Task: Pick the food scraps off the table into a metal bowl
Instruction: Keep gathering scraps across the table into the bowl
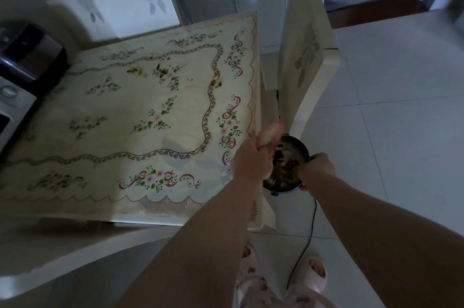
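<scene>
- The right hand (317,167) has its fingers curled over the right rim of the metal bowl (301,148) and holds it in the air, just off the right edge of the table (190,219) near its near corner.
- The left hand (251,159) is closed round a pale wad (272,132). The wad is blurred, so I cannot tell whether it is tissue or cloth. It sticks out of the fist over the bowl's left rim.
- The left hand and its wrist cover the bowl's left side, so only the right and far parts of the rim show.
- Dark scraps in the bowl (285,169) lie heaped against its inner wall.
- A flowered tablecloth (120,142) covers the table. Far up on it lie the leftover scraps, well apart from the bowl:
  - a yellowish bit (138,72) on the left;
  - a dark cluster (162,72) just right of it;
  - a brown clump (217,80) on the scrolled border line further right.
- A cream chair (310,51) stands against the table's right edge, just beyond the bowl, with its back tilted toward the table.
- Two white chair backs (135,3) stand at the far edge.
- A dark appliance (30,51) sits at the far left of the table, with a white appliance (10,104) nearer beside it.
- A black cord (310,227) runs down across the tiled floor (401,106) from below the bowl.
- The person's slippers (316,273) show at the bottom of the view.
</scene>
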The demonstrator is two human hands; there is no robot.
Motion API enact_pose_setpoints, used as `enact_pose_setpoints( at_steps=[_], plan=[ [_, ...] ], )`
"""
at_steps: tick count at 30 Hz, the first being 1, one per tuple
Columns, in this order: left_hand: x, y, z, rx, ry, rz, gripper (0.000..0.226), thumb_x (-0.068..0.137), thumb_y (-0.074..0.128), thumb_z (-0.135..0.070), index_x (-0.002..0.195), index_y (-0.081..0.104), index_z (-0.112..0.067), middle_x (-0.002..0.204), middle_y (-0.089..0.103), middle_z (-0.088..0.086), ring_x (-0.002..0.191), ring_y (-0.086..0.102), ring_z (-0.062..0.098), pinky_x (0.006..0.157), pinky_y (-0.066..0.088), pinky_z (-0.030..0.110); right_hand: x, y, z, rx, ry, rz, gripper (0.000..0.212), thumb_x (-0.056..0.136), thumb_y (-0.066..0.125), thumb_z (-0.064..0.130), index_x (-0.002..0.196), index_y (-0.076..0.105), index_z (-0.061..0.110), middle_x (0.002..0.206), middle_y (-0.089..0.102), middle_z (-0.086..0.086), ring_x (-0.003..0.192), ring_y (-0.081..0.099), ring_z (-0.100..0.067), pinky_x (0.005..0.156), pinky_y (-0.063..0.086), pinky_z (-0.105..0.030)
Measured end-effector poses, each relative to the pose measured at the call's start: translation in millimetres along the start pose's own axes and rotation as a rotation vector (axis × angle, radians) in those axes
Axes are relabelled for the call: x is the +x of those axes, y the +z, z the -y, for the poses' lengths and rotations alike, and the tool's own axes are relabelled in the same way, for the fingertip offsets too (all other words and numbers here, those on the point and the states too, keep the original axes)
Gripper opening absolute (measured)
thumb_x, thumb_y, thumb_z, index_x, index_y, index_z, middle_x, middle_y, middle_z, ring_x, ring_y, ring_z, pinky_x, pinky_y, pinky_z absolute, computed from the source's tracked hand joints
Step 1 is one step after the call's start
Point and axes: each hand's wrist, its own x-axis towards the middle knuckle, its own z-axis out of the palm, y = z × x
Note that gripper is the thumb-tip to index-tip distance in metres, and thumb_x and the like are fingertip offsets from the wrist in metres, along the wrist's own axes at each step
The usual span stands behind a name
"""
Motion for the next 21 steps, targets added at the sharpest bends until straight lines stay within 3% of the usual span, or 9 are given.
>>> enact_pose_setpoints(
  at_steps=[5, 7, 10, 12, 14, 18, 19, 21],
  plan=[
    [12.7, -52.8, 37.0, 0.095, -0.164, -0.276, 0.044, 0.1, 0.033, -0.049, 0.109, 0.052, -0.01, 0.086, 0.062, 0.005, 0.08, 0.061, 0.024, 0.072, 0.051, 0.034, -3.5, 6.2, -1.2, -0.005, 0.002, -0.007, 0.04, 0.083, 0.063, 0.009, 0.121, 0.048, 0.005, 0.112, 0.059, -0.02, 0.097, 0.063, -0.036, 0.078, 0.059, -0.05],
    [16.0, -65.3, 54.0, 0.17, -0.273, -0.381, 0.047, 0.097, 0.034, -0.049, 0.121, 0.045, -0.01, 0.11, 0.06, 0.012, 0.1, 0.059, 0.031, 0.086, 0.049, 0.04, -3.3, 6.2, -2.5, -0.014, 0.005, -0.002, 0.041, 0.084, 0.062, 0.009, 0.122, 0.049, 0.004, 0.112, 0.059, -0.02, 0.096, 0.063, -0.036, 0.077, 0.059, -0.05],
    [12.8, -67.1, 68.4, 0.504, -0.409, -0.178, 0.06, 0.097, 0.043, -0.045, 0.144, 0.025, -0.012, 0.137, 0.041, 0.017, 0.121, 0.045, 0.034, 0.097, 0.042, 0.047, -3.2, 4.9, -5.5, -0.039, 0.003, 0.008, 0.039, 0.085, 0.06, 0.009, 0.122, 0.049, 0.004, 0.112, 0.059, -0.02, 0.096, 0.063, -0.035, 0.079, 0.058, -0.05],
    [8.0, -56.0, 65.9, 0.65, -0.343, -0.071, 0.071, 0.094, 0.051, -0.042, 0.15, 0.013, -0.018, 0.141, 0.036, 0.015, 0.122, 0.045, 0.033, 0.094, 0.046, 0.048, -1.4, 4.7, -8.0, -0.051, -0.001, 0.01, 0.038, 0.085, 0.06, 0.009, 0.122, 0.05, 0.004, 0.111, 0.059, -0.02, 0.095, 0.064, -0.035, 0.079, 0.058, -0.05],
    [-0.2, -32.8, 52.8, 0.69, -0.203, -0.054, 0.07, 0.097, 0.047, -0.039, 0.151, 0.009, -0.02, 0.141, 0.035, 0.013, 0.116, 0.05, 0.03, 0.087, 0.05, 0.044, -0.3, 4.1, -10.0, -0.056, 0.009, 0.014, 0.038, 0.085, 0.061, 0.009, 0.121, 0.051, 0.004, 0.11, 0.06, -0.02, 0.094, 0.064, -0.035, 0.08, 0.058, -0.049],
    [-15.5, 8.0, 19.1, 0.625, 0.045, -0.031, 0.056, 0.098, 0.041, -0.039, 0.146, 0.025, -0.013, 0.131, 0.045, 0.012, 0.109, 0.057, 0.028, 0.082, 0.05, 0.038, -4.8, -3.8, -9.8, -0.035, 0.031, 0.011, 0.038, 0.085, 0.062, 0.009, 0.121, 0.052, 0.005, 0.11, 0.06, -0.02, 0.093, 0.064, -0.034, 0.078, 0.059, -0.049],
    [-10.9, 13.8, 16.3, 0.548, 0.084, 0.002, 0.052, 0.098, 0.043, -0.038, 0.141, 0.032, -0.01, 0.126, 0.049, 0.012, 0.106, 0.058, 0.026, 0.081, 0.05, 0.036, -4.6, -7.0, -10.0, -0.033, 0.026, -0.012, 0.04, 0.084, 0.062, 0.009, 0.121, 0.052, 0.004, 0.112, 0.061, -0.02, 0.094, 0.064, -0.035, 0.078, 0.059, -0.049],
    [-2.2, 14.9, 8.3, 0.178, 0.025, 0.09, 0.036, 0.098, 0.043, -0.037, 0.119, 0.049, -0.007, 0.103, 0.061, 0.011, 0.089, 0.064, 0.026, 0.077, 0.054, 0.036, -5.1, -15.5, -10.7, -0.017, 0.039, -0.051, 0.043, 0.08, 0.063, 0.01, 0.121, 0.051, 0.003, 0.114, 0.061, -0.019, 0.097, 0.064, -0.037, 0.081, 0.057, -0.05]
  ],
)
